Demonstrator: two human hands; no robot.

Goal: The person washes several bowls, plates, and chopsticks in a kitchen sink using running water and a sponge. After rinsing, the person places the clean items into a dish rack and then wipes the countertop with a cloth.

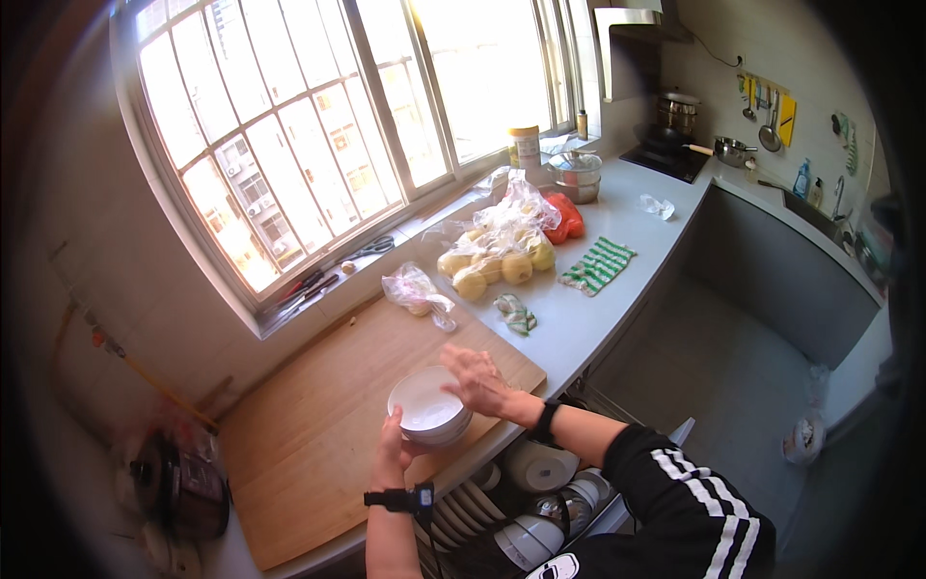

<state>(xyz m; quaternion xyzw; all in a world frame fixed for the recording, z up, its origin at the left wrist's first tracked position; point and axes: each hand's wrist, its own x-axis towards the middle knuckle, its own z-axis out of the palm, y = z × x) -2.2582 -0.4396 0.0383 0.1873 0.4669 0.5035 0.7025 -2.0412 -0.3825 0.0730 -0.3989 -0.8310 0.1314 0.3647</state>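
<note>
A small stack of white bowls (428,399) is just over the near edge of the wooden cutting board (325,427). My left hand (394,445) grips the stack from its left side, thumb up along the rim and the other fingers mostly hidden behind the bowls. Over the right rim hovers or rests my right hand (479,382), slightly blurred, its fingers and thumb apart; contact with the rim cannot be made out. The top bowl's inside is bare white. Below the counter, a pulled-out dish drawer (615,515) holds upright plates (463,510) and more bowls (532,541).
Bagged yellow fruit (499,268), a small plastic bag (416,289), a crumpled cloth (515,314) and a green-striped cloth (599,266) lie beyond the board. A dark electric cooker (184,485) stands at left. Scissors (372,247) and knives (307,289) lie on the windowsill.
</note>
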